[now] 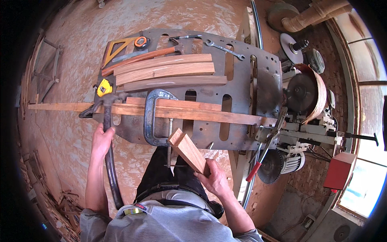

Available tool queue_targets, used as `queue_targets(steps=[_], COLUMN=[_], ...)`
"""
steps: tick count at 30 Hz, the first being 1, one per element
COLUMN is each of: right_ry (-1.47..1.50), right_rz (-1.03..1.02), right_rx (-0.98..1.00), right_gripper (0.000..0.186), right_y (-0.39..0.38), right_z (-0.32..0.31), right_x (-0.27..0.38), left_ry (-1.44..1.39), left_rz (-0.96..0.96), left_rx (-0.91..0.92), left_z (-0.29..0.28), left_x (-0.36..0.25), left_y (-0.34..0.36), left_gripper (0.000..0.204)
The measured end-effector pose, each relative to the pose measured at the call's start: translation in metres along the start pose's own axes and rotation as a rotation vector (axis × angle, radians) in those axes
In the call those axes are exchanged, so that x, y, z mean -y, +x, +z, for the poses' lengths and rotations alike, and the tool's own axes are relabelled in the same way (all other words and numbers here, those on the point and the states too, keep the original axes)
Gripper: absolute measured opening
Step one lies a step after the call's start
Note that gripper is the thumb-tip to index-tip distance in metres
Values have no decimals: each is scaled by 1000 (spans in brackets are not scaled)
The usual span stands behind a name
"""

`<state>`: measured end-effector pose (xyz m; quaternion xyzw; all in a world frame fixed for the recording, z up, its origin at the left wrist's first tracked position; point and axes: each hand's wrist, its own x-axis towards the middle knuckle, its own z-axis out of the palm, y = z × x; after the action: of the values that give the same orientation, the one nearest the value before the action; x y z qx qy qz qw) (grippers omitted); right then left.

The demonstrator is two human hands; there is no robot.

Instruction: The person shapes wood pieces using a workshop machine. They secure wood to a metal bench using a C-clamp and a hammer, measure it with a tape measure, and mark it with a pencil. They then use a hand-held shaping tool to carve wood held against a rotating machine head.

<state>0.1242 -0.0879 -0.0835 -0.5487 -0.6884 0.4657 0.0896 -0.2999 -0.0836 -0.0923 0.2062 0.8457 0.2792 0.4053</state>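
Note:
My left hand (103, 140) is closed round the black handle of a claw hammer (112, 173), whose head lies over the left part of a long wooden strip (189, 114). In my right hand (213, 178) is a short wooden block (189, 152) with a notched end. The block points up and left, off the near edge of a slotted metal table (133, 131). Just left of the block's notched end, a blue G-clamp (150, 117) sits over the long strip, its screw hanging below the edge. A shorter reddish strip (177, 105) lies along the long one.
Several curved wooden pieces (165, 69) lie farther back. Around them are a wooden-handled hammer (141, 60), set square (115, 49), tape measures (105, 87) and wrench (225, 50). A red-handled clamp (254, 171) hangs at right, beside a saw blade (271, 166) and other machinery.

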Motion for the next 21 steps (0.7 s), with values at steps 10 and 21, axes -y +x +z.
queue_targets(steps=[10,21], right_ry=[17,77], right_rz=[87,142], right_rx=[-5,-12], right_gripper=[55,60], right_y=[-3,-9], right_z=[10,28], right_x=[10,31], left_ry=[-173,-66], left_rz=[91,-30], left_rx=[-52,54], left_z=[-43,-40], left_x=[27,7], left_y=[6,-17], left_gripper=[14,20])
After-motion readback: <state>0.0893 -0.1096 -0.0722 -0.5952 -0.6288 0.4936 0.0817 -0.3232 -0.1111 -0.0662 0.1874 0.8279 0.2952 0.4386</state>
